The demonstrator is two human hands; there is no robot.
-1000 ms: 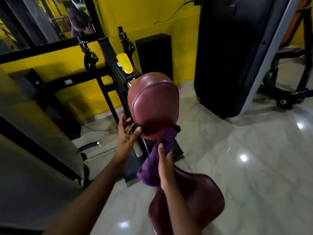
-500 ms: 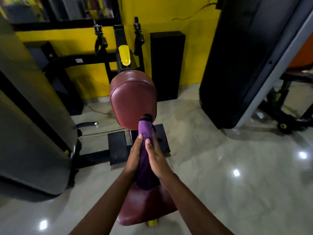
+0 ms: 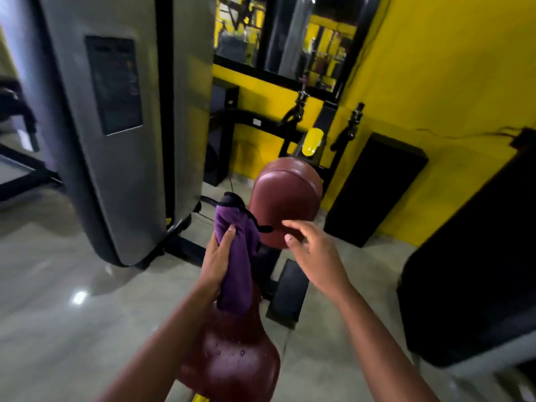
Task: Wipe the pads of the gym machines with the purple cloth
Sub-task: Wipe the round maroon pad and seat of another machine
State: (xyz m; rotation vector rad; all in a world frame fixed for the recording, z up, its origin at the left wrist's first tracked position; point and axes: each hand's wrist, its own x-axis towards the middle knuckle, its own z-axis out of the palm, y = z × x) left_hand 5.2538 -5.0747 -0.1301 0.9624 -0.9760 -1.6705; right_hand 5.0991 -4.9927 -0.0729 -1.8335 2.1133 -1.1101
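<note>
My left hand point(image 3: 216, 266) holds the bunched purple cloth point(image 3: 236, 256) in a closed grip just beside the upright back pad point(image 3: 285, 198), my right hand point(image 3: 314, 252) hovers with fingers spread, and droplets on the seat pad point(image 3: 232, 358) suggest it remains unwiped.

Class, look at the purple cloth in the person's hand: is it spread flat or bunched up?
Bunched up. The purple cloth is gathered into a long roll in the left hand, fingers wrapped around it, both ends sticking out.
</note>
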